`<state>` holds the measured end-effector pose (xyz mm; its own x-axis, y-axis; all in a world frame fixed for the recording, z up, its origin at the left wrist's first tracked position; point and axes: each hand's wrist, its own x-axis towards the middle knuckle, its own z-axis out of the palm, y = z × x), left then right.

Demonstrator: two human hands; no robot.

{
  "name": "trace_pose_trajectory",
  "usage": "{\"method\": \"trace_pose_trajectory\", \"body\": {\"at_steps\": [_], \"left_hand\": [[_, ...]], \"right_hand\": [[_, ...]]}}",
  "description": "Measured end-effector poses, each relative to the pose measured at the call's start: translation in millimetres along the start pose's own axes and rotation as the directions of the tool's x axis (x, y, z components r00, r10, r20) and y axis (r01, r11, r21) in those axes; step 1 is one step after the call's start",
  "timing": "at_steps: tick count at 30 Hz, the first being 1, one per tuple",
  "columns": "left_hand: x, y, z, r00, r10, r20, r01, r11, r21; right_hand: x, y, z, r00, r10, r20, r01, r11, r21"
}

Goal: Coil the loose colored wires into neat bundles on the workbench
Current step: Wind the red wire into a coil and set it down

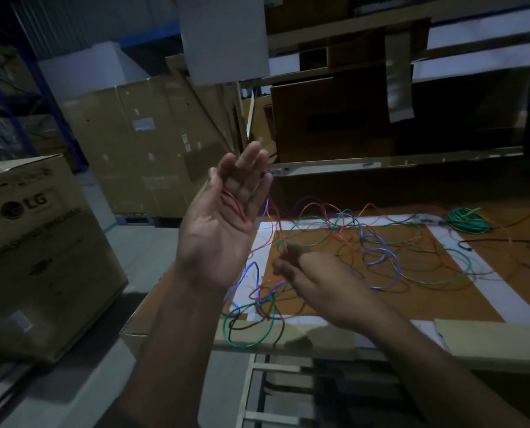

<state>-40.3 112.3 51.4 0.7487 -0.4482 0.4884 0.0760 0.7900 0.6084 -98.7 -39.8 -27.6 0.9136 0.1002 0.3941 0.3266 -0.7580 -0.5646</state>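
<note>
— Why was the left hand held up like that, palm toward the camera?

— It was serving as a former. The fingers stood nearly straight and close together, and a red wire ran across them, so the person seemed to be winding turns round the raised hand instead of letting them fall flat.

— And the right hand?

— Lower, just above the surface, fingers drawn together. It appeared to pinch the wires where red and green strands rose to it, probably to feed the wire and keep it taut; the light was dim and the fingertips were blurred, so the exact grip could not be made out.

— Where was the rest of the wire?

— Most of it lay loose in a tangle of wires, red, green, blue and dark strands crossing one another on the brown and white surface, with a few loops hanging over the near edge below the hands.

— Anything finished?

— A green coil sat at the far right, well apart from the tangle, likely kept there so it would not snag again. By that reckoning the job was early.

— What would matter next?

— Drawing one colour free without dragging the knot along.
</note>
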Motion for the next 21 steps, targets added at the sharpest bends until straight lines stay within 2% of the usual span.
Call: {"method": "trace_pose_trajectory", "body": {"at_steps": [3, 5, 6, 7, 9, 10, 11, 13, 17, 19, 21], "left_hand": [[16.4, -9.1, -11.9, 0.991, 0.11, -0.069, -0.097, 0.981, 0.167], [18.2, -16.9, -16.9, 0.978, 0.193, -0.076, -0.153, 0.92, 0.362], [17.5, -21.3, -19.7, 0.971, 0.234, -0.056, -0.173, 0.841, 0.512], [16.3, -25.7, -24.0, 0.967, 0.253, -0.023, -0.173, 0.721, 0.671], [12.2, -32.7, -33.9, 0.98, 0.193, 0.048, -0.135, 0.47, 0.872], [9.9, -34.1, -36.8, 0.989, 0.133, 0.072, -0.12, 0.406, 0.906], [7.9, -33.9, -37.6, 0.993, 0.081, 0.084, -0.109, 0.393, 0.913], [6.2, -32.0, -35.3, 0.999, 0.015, 0.045, -0.047, 0.435, 0.899], [6.2, -23.8, -27.6, 0.985, -0.124, -0.123, 0.175, 0.676, 0.716], [7.2, -18.1, -29.2, 0.978, -0.194, -0.071, 0.2, 0.807, 0.555], [10.3, -13.5, -31.1, 0.967, -0.254, 0.013, 0.228, 0.89, 0.394]], "right_hand": [[-14.1, -7.2, 5.2, 0.99, -0.127, 0.053, 0.135, 0.968, -0.212], [-18.2, -10.3, 4.6, 0.974, -0.214, 0.071, 0.224, 0.957, -0.183], [-17.9, -10.8, 3.7, 0.97, -0.24, 0.047, 0.244, 0.963, -0.114], [-16.2, -12.1, 1.8, 0.969, -0.248, -0.012, 0.248, 0.968, -0.031], [-6.2, -11.8, -6.3, 0.954, -0.226, -0.198, 0.248, 0.964, 0.095], [1.1, -11.5, -12.1, 0.938, -0.195, -0.288, 0.245, 0.958, 0.148], [8.8, -12.3, -18.9, 0.918, -0.167, -0.359, 0.247, 0.95, 0.191], [26.6, -11.9, -31.0, 0.888, -0.134, -0.44, 0.257, 0.938, 0.232], [63.2, -4.9, -38.0, 0.883, -0.103, -0.458, 0.257, 0.922, 0.288], [74.8, -6.0, -35.8, 0.91, -0.061, -0.41, 0.251, 0.868, 0.428], [81.8, -7.9, -30.8, 0.937, -0.014, -0.348, 0.216, 0.806, 0.55]]}}
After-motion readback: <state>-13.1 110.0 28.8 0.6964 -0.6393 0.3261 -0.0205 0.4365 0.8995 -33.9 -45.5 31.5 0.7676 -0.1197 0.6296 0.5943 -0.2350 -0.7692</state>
